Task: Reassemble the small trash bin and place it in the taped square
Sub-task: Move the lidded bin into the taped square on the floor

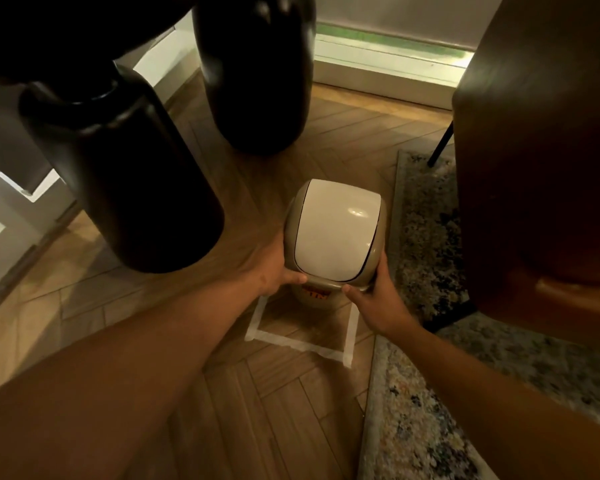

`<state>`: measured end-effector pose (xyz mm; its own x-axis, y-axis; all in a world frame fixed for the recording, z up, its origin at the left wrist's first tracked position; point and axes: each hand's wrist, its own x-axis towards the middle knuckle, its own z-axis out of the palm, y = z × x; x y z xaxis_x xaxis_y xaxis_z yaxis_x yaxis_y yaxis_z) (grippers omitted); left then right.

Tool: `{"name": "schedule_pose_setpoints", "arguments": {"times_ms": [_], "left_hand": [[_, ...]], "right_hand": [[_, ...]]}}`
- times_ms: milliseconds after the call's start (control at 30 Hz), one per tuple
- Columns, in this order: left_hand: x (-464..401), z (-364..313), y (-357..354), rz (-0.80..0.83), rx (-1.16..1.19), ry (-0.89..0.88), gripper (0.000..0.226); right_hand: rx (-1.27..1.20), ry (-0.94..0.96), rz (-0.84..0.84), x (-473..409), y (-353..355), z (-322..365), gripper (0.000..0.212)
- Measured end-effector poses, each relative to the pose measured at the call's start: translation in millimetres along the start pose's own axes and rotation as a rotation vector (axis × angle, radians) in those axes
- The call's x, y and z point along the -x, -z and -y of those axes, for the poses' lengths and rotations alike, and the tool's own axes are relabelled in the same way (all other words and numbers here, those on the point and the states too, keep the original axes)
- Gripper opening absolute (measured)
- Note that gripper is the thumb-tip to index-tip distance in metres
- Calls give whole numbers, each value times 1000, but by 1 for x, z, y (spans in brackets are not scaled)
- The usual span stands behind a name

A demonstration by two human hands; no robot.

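Wooden floor (291, 393): herringbone planks, seen beneath both hands.

Dark table legs (125, 188): two thick rounded legs, one left of the left hand, one beyond it.

Dark chair (541, 168): found right of and beyond the right hand.

Patterned rug (426, 237): laid along the right side, just beside the right hand.

Taped square (298, 344): pale tape outline on the floor, its near edge and sides seen below the hands; the far part is hidden by the bin.

Small trash bin (333, 233): beige body, white swing lid fitted on top, orange label on the near face. It is held between the hands over the far part of the square; contact with the floor cannot be told.

Left hand (274, 268): curled on the bin's left rim, thumb laid on the near edge.

Right hand (378, 299): curled on the bin's right near corner, thumb on the rim.
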<state>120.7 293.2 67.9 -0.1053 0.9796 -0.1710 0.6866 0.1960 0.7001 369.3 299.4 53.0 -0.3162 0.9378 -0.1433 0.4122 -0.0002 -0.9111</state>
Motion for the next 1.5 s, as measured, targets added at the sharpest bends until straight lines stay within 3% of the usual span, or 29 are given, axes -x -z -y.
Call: {"name": "schedule_pose_setpoints", "arguments": {"times_ms": [200, 400, 733, 1133, 1333, 1500], "left_hand": [[-13, -2, 5, 32, 118, 41, 126], [-39, -7, 12, 69, 159, 156, 107], [-24, -14, 18, 110, 209, 200, 115], [4, 3, 16, 119, 175, 131, 112], [-1, 5, 12, 102, 181, 73, 113], [-2, 10, 8, 62, 227, 66, 112]], "right_hand": [[8, -12, -11, -14, -1, 2, 108], [47, -64, 37, -60, 14, 11, 105], [99, -159, 41, -55, 21, 15, 96], [171, -88, -2, -6, 4, 14, 92], [185, -72, 52, -12, 8, 15, 110], [83, -56, 61, -12, 4, 13, 108]]}}
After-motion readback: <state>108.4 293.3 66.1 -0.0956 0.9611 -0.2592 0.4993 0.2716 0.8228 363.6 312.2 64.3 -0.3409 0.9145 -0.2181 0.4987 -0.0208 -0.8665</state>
